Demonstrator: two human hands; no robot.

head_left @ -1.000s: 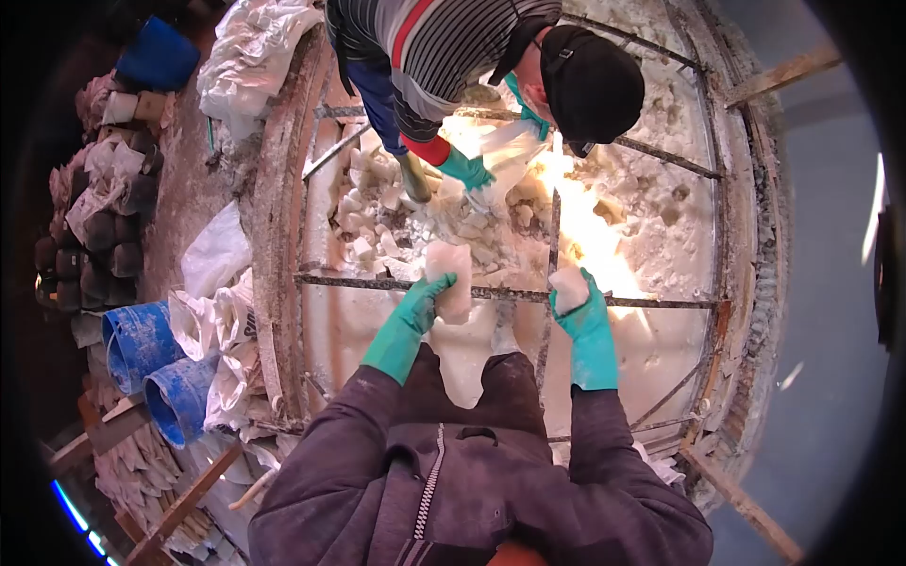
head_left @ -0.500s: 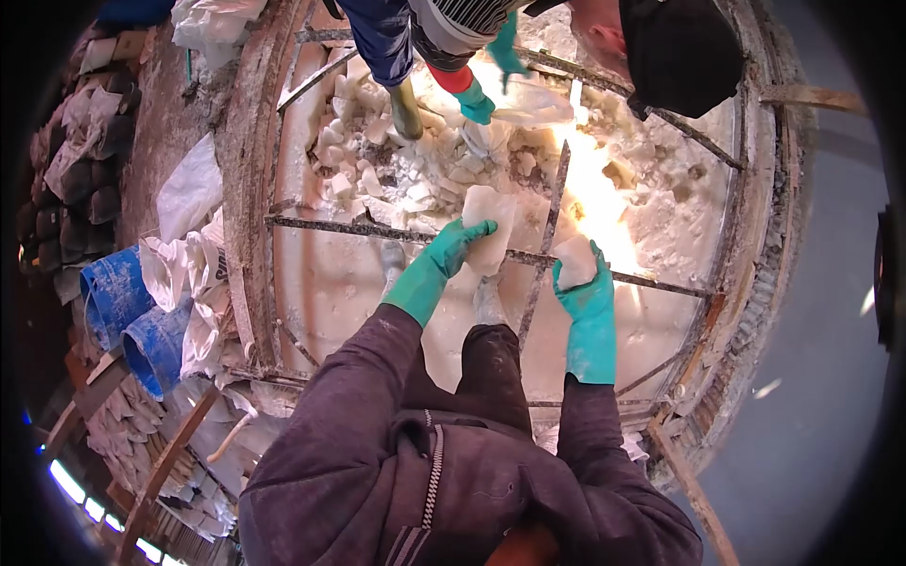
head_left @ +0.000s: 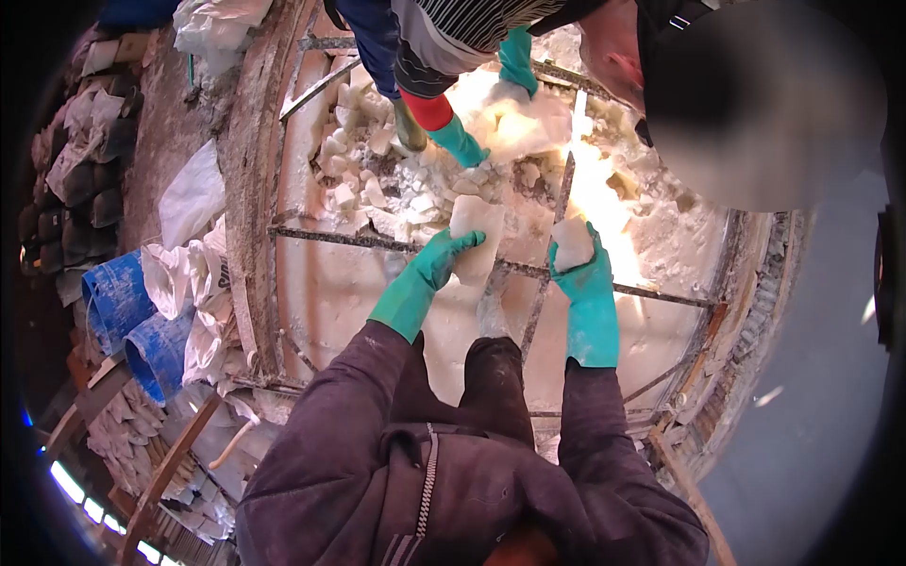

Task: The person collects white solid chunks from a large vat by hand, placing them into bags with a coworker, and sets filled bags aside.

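Observation:
My left hand point(head_left: 434, 261), in a green glove, grips a large flat whitish block point(head_left: 476, 238) by its left side, thumb across its face. To the right, my right hand point(head_left: 583, 274), gloved the same, holds a smaller whitish chunk point(head_left: 572, 244) from below and the right. The two pieces are apart, above a dark metal bar point(head_left: 377, 241) of the frame. Beyond them lies a heap of broken white lumps point(head_left: 415, 193).
A co-worker in a striped top point(head_left: 444, 42) bends over the heap, a gloved hand point(head_left: 460, 143) touching it. Two blue buckets point(head_left: 156, 354) and white sacks point(head_left: 193, 193) stand left. Wooden beams point(head_left: 175, 462) cross the lower left; a rough ledge point(head_left: 755, 283) runs along the right.
The view has shifted since the oldest frame. The co-worker's head has come nearer at the upper right, and their hands have moved over the heap. Both my hands keep their pieces.

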